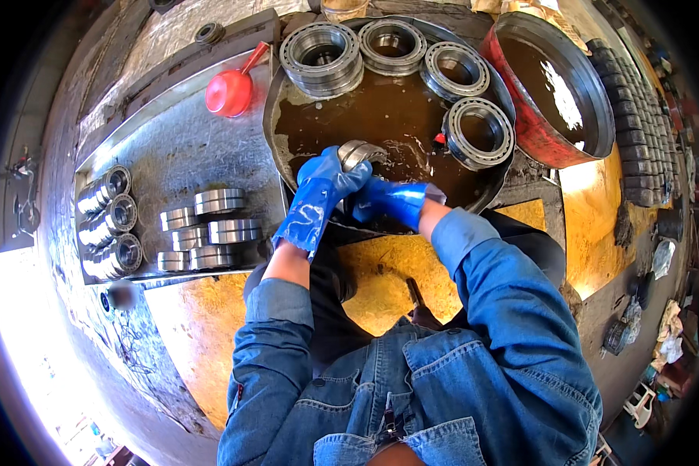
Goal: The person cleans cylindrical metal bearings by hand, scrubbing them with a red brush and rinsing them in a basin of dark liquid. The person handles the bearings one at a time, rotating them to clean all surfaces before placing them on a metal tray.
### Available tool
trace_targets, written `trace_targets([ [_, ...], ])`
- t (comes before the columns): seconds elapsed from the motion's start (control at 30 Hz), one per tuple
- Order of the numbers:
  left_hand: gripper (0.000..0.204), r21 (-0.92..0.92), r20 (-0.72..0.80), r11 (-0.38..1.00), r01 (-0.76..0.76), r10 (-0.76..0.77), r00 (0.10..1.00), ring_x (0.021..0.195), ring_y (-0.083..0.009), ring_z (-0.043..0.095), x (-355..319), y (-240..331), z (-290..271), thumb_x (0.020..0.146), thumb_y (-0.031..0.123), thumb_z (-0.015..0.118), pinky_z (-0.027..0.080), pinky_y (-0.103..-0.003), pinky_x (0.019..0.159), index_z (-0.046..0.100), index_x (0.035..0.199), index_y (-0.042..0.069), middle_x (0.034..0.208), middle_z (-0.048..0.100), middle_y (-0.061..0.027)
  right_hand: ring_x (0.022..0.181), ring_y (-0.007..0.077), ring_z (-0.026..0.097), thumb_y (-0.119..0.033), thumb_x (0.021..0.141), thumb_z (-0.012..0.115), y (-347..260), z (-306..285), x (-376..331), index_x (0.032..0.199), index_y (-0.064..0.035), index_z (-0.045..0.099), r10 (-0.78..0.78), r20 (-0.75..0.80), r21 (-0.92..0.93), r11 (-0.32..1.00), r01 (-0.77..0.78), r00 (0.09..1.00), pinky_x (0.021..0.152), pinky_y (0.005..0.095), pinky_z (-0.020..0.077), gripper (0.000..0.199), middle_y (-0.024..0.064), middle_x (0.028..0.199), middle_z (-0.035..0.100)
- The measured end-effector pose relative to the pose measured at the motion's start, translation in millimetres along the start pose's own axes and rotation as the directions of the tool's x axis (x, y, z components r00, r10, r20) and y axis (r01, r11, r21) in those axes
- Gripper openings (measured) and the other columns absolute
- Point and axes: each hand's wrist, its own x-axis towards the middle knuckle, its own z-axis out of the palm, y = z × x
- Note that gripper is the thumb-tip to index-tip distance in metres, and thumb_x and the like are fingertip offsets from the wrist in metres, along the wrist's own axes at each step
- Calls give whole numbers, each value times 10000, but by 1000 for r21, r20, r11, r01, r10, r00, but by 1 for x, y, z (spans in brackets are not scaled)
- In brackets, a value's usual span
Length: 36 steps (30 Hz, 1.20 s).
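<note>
A small steel bearing ring (360, 154) is held tilted over a wide round basin (270, 128) of brown, murky liquid. My left hand (330, 175), in a blue rubber glove, is closed round its near left side. Just below the ring, my right hand (380, 199), in a matching wet glove, is close against the left one; its fingers are hidden, so their grip does not show. Large roller bearings line the basin's far and right rim, among them a thick one (321, 58) at the far left and another (479, 133) at the right.
Left of the basin, a metal tray (233, 151) carries a red dipper (229, 93), several shiny bearing rings (219, 201) and stacked roller bearings (123, 211). A red tub (512, 93) of dark liquid stands right of the basin, beside rows of dark parts (637, 124).
</note>
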Motion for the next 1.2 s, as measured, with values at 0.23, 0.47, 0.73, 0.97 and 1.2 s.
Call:
trace_targets([
  [0.23,880,2,21,1000,-14,14,1000,1206,-425,673,1,17,-1,822,708,713,521,-472,1051,609,1405,56,1263,713,-258,893,192,642,-162,951,717,71,-12,53,1168,-127,693,-425,-24,-628,711,317,905,823,335,505,221,60,992,694],
  [0.47,888,-31,13,999,-10,10,1000,1206,-417,675,-4,1,-3,810,701,712,527,-462,1049,608,1400,46,1268,714,-252,995,244,652,-189,965,687,-24,-2,-16,1233,-111,699,76,35,262,962,-83,996,921,368,502,279,87,1131,693],
  [0.73,878,33,34,999,-13,12,999,1177,-406,694,-2,18,-5,802,701,691,534,-457,1042,632,1347,14,1237,725,-257,1012,227,657,-283,974,688,49,4,43,1231,-111,700,-404,-133,-226,901,369,905,927,349,494,309,69,1120,709],
  [0.97,866,-5,21,999,-38,38,999,1162,-408,701,0,11,-3,806,700,687,542,-453,1028,640,1329,12,1219,730,-259,937,186,657,-314,975,689,45,-26,23,1120,-138,738,202,-11,283,940,-191,979,850,316,494,233,35,1011,725],
  [1.2,867,51,18,999,-1,0,1000,1175,-411,695,2,17,-3,810,696,682,539,-448,1039,638,1339,11,1233,728,-255,908,169,663,-334,965,716,36,2,31,1093,-135,747,-286,-119,-149,952,268,951,815,307,500,238,48,980,737],
])
